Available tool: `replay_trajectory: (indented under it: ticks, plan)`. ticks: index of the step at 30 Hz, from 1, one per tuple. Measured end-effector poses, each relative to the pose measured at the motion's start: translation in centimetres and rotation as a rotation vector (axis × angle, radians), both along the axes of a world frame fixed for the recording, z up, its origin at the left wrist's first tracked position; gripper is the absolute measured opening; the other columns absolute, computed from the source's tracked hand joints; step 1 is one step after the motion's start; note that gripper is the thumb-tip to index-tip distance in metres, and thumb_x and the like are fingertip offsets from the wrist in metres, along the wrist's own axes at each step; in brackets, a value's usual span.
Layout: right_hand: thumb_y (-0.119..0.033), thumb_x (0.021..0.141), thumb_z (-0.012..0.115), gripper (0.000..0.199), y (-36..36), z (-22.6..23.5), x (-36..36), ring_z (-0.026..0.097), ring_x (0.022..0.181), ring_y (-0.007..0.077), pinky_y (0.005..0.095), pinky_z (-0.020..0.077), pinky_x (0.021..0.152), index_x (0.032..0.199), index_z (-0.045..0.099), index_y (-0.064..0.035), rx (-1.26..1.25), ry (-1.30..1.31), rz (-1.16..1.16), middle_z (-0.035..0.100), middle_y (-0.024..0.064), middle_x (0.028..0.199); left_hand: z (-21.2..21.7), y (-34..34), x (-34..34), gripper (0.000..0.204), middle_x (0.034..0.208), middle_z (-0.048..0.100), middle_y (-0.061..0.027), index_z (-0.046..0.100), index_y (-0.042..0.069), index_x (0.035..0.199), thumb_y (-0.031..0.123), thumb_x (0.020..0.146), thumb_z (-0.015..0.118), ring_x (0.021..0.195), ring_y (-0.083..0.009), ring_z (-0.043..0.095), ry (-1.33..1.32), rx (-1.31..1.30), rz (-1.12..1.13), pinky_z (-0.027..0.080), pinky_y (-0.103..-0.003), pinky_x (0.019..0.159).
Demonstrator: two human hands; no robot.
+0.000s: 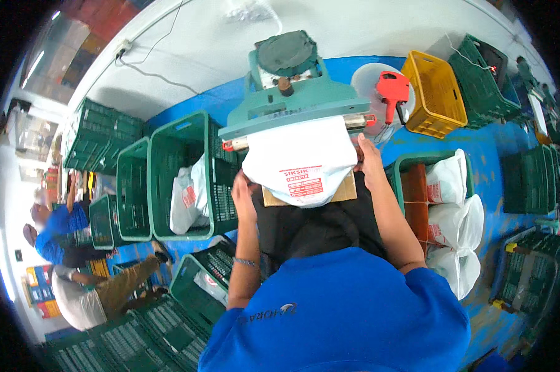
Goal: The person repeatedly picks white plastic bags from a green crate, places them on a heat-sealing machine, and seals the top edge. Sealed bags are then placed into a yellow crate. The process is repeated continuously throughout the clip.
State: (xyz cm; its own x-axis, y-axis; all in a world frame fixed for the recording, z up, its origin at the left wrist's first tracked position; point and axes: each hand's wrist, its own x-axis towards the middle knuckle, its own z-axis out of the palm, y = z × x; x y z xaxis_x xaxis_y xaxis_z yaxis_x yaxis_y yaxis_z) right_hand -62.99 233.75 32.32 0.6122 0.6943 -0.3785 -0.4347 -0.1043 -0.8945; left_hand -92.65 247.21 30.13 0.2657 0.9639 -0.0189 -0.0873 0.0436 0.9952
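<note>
A plump white plastic bag (pixel 297 158) with red print lies in front of me, its top edge in the jaws of a green bag-sealing machine (pixel 295 102). At the bag's lower left side, my left hand (pixel 244 197) is closed on its edge, with the fingertips partly hidden. My right hand (pixel 370 164) grips the right side, close to the end of the machine's bar, with its fingers partly behind the bag. Under the bag shows a brown board-like support (pixel 340 191), above my dark-clothed lap.
Left stands a green crate (pixel 179 139) holding white bags. On the right, a divided green crate (pixel 410 162) holds several filled white bags (pixel 456 221). A red handheld tool (pixel 392 93) rests on a round whitish surface beside a yellow crate (pixel 438 93). Two people work at far left.
</note>
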Motion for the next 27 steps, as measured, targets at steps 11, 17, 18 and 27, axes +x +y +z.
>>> replay_trajectory:
  ticks: [11,17,18,27]
  plan:
    - [-0.038,0.086,0.061,0.048,-0.6,3.3,-3.6,0.058,0.088,0.0147,0.0292,0.0440,0.078,0.105,0.060,0.0064,-0.032,0.029,0.090,0.064,0.0102,0.098,-1.9,12.1,2.6,0.025,0.071,0.053,0.0013,0.060,0.000,0.107,0.009,0.087,0.049,0.061,-0.0044,0.044,0.357,-0.084,-0.156,0.033,-0.020,0.052]
    - [-0.028,0.088,0.061,0.034,-0.3,4.4,-3.4,0.057,0.090,0.0169,0.0278,0.0418,0.081,0.106,0.063,0.0013,0.041,-0.019,0.175,0.064,0.0081,0.100,0.7,5.6,0.9,0.028,0.084,0.053,0.0000,0.053,0.003,0.116,0.014,0.090,0.053,0.080,-0.0105,0.053,-0.378,-0.317,-0.015,0.044,-0.025,0.072]
    - [-0.025,0.088,0.061,0.032,-0.5,4.8,-3.8,0.057,0.089,0.0166,0.0278,0.0424,0.080,0.104,0.063,0.0021,0.060,-0.199,0.235,0.064,0.0085,0.099,0.9,4.0,0.3,0.032,0.093,0.058,-0.0027,0.051,0.003,0.120,0.016,0.091,0.053,0.089,-0.0133,0.055,-0.487,-0.424,-0.069,0.045,-0.029,0.081]
    - [-0.016,0.089,0.058,0.021,-4.2,5.8,-4.6,0.058,0.081,0.0116,0.0257,0.0455,0.073,0.098,0.063,0.0025,0.284,-0.268,0.201,0.065,0.0061,0.086,7.6,-5.8,-0.6,0.017,0.073,0.058,-0.0010,0.063,-0.003,0.082,0.015,0.084,0.064,0.071,-0.0121,0.054,0.307,0.054,0.182,0.044,-0.024,0.064]
